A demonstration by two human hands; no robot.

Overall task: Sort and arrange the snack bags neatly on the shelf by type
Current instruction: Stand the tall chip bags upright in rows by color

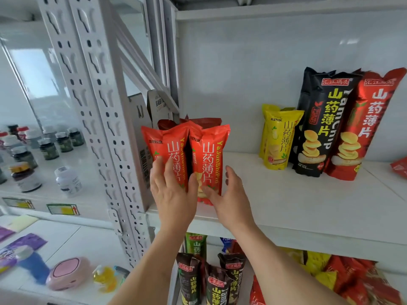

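Two small orange-red snack bags [207,155] stand upright side by side at the left end of the white shelf [297,205], with darker red bags behind them. My left hand [171,192] lies flat against the left bag, fingers spread. My right hand [229,194] touches the lower right side of the right bag, fingers apart. Neither hand grips a bag. Further right stand two small yellow bags [277,139], a tall black bag [321,122] and a tall red bag [361,126].
A grey cardboard box [141,137] stands left of the orange bags against the perforated upright post [105,119]. The shelf below holds several dark, yellow and red snack bags [220,280]. Bottles [24,177] fill the left shelving. A red bag [399,168] lies at the far right.
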